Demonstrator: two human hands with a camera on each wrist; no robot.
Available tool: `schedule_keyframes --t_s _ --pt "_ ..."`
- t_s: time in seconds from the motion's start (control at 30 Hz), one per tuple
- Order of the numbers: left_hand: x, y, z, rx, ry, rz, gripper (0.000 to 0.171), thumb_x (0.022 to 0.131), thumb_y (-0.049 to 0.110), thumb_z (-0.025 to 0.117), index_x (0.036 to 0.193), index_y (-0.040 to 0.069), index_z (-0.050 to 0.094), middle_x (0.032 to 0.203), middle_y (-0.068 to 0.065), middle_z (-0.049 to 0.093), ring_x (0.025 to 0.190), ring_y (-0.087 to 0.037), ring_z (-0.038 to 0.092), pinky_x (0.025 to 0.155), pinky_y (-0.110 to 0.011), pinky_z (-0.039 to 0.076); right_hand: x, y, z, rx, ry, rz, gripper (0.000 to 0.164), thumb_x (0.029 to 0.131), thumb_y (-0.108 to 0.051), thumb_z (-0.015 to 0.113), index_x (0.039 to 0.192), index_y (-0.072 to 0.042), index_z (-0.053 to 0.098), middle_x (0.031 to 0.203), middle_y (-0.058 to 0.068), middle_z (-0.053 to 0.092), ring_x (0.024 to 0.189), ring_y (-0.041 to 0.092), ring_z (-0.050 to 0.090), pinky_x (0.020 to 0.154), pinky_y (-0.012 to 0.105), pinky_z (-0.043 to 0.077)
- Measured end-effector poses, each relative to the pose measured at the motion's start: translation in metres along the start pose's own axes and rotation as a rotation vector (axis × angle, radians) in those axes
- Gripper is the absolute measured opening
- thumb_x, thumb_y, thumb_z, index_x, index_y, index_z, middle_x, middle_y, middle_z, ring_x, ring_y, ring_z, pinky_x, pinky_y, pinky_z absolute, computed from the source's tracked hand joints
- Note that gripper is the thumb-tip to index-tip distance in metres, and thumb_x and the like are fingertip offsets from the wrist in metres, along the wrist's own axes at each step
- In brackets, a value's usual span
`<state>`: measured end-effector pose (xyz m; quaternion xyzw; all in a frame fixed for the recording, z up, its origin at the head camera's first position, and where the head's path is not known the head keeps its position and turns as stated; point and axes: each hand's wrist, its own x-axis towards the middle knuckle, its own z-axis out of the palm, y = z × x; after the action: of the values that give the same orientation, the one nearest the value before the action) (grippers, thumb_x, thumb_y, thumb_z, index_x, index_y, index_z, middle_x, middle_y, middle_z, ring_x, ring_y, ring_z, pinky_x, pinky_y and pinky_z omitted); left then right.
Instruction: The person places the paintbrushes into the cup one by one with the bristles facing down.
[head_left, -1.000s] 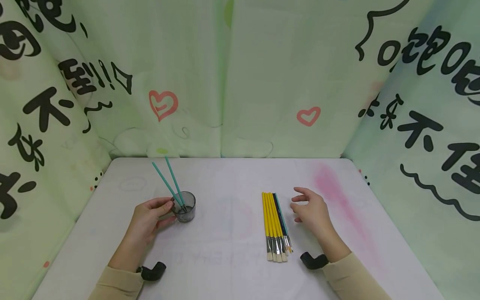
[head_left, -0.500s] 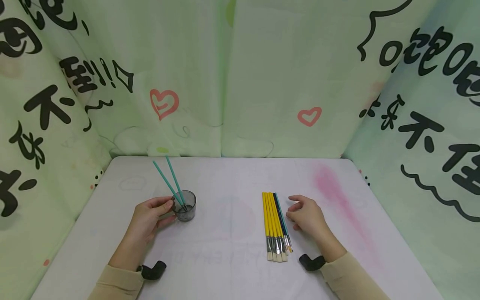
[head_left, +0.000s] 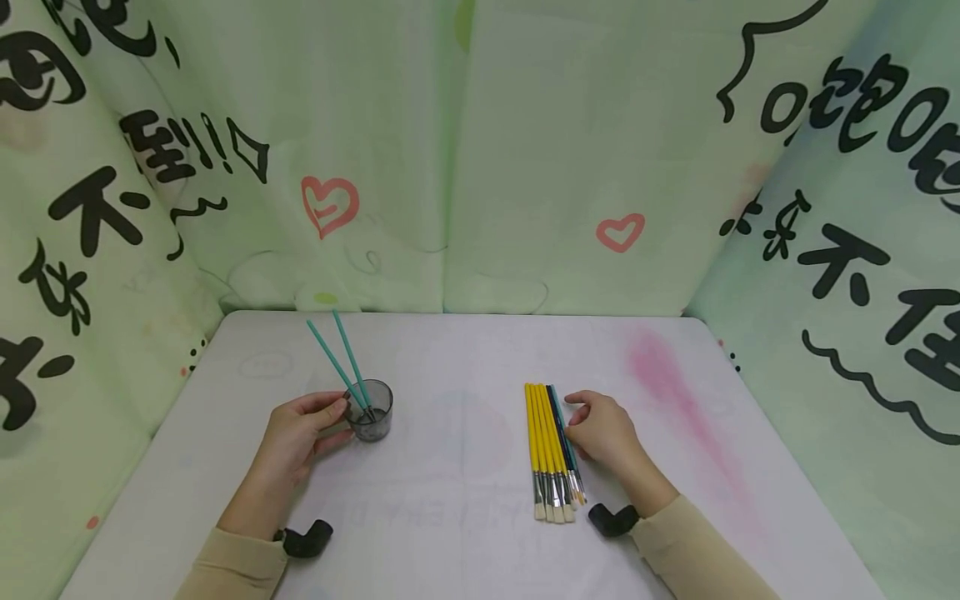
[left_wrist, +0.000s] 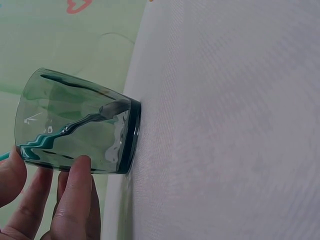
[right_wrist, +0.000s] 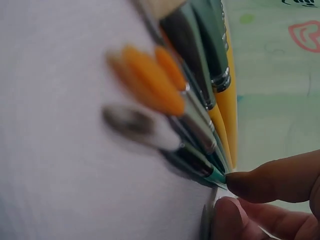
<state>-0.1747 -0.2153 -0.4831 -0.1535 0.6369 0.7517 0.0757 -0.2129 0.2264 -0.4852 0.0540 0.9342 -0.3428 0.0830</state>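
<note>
On the left side of the table, my left hand [head_left: 303, 427] holds a small clear grey cup [head_left: 381, 410] between thumb and fingers. The cup stands upright, and two teal-handled paintbrushes [head_left: 341, 354] lean in it with their handles up. In the left wrist view the fingers [left_wrist: 75, 197] lie along the side of the cup [left_wrist: 75, 122]. My right hand [head_left: 606, 427] is at the right edge of a row of paintbrushes [head_left: 546, 433], pinching the outermost teal-handled paintbrush [right_wrist: 217, 175] between thumb and finger. The row's yellow, dark blue and teal handles point away from me, bristles nearest.
A white cloth covers the table [head_left: 465, 533], with a pink smear [head_left: 667, 367] at the right. Green curtains [head_left: 525, 158] with black writing and red hearts hang behind and at both sides. Each wrist wears a black camera mount [head_left: 307, 539].
My right hand has moved left and slightly down to the teal-handled paintbrush at the row's edge, its fingers closing in. The left hand stays on the cup.
</note>
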Motion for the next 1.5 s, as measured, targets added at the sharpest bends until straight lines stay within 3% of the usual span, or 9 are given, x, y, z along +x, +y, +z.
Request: schedule_keyframes --t_s 0.4,0.7,0.83,0.93,1.1,1.37,1.5 --pt "-0.001 0.001 0.002 0.013 0.006 0.0 0.033 0.105 0.008 0.07 0.135 -0.006 0.067 0.102 0.009 0.074 0.093 -0.005 0.072 0.087 -0.032 0.069 0.007 -0.008 -0.001 -0.188 0.006 0.034 0.057 0.081 -0.002 0.065 0.137 -0.003 0.067 0.077 0.005 0.064 0.062 0.02 0.056 0.054 0.027 0.041" --pt "-0.001 0.002 0.002 -0.004 -0.002 0.005 0.026 0.105 0.008 0.07 0.128 -0.001 0.073 0.102 0.01 0.075 0.092 -0.006 0.073 0.087 -0.032 0.069 0.009 -0.014 -0.001 -0.232 0.0 0.051 0.054 0.083 -0.001 0.063 0.137 -0.002 0.067 0.086 0.01 0.068 0.065 0.022 0.057 0.054 0.027 0.043" --pt "0.0 0.001 0.001 -0.009 -0.006 0.008 0.022 0.105 0.008 0.07 0.125 0.001 0.075 0.1 0.01 0.075 0.092 -0.007 0.073 0.087 -0.032 0.069 0.01 -0.016 -0.001 -0.242 -0.002 0.07 0.054 0.083 -0.001 0.063 0.136 -0.002 0.066 0.106 0.017 0.07 0.068 0.024 0.054 0.056 0.028 0.041" --pt "0.0 0.0 0.001 -0.008 -0.003 0.004 0.02 0.104 0.008 0.071 0.123 0.003 0.076 0.1 0.009 0.075 0.093 -0.007 0.074 0.086 -0.032 0.07 0.011 -0.017 -0.001 -0.227 -0.009 0.083 0.054 0.082 -0.001 0.064 0.135 -0.002 0.065 0.111 0.018 0.07 0.068 0.025 0.054 0.056 0.029 0.042" --pt "0.001 0.0 0.001 -0.006 0.005 -0.004 0.019 0.104 0.008 0.071 0.122 0.004 0.077 0.099 0.009 0.075 0.092 -0.008 0.074 0.086 -0.032 0.07 0.013 -0.015 -0.003 -0.169 -0.035 0.117 0.052 0.085 -0.003 0.068 0.137 -0.004 0.065 0.097 0.014 0.067 0.067 0.021 0.057 0.055 0.027 0.044" --pt "0.001 -0.001 0.0 -0.002 0.006 -0.014 0.024 0.104 0.009 0.072 0.126 0.001 0.075 0.098 0.009 0.074 0.092 -0.008 0.074 0.085 -0.032 0.07 0.013 -0.01 -0.007 0.024 -0.054 0.143 0.053 0.087 -0.001 0.066 0.139 -0.006 0.063 0.088 0.008 0.064 0.053 0.013 0.05 0.05 0.023 0.046" --pt "0.002 -0.001 0.0 -0.004 0.005 -0.016 0.025 0.104 0.009 0.072 0.128 0.0 0.074 0.099 0.009 0.074 0.093 -0.007 0.073 0.086 -0.031 0.07 0.013 -0.01 -0.007 0.095 -0.057 0.128 0.055 0.088 0.001 0.065 0.142 -0.005 0.059 0.086 0.007 0.06 0.054 0.014 0.048 0.05 0.023 0.047"
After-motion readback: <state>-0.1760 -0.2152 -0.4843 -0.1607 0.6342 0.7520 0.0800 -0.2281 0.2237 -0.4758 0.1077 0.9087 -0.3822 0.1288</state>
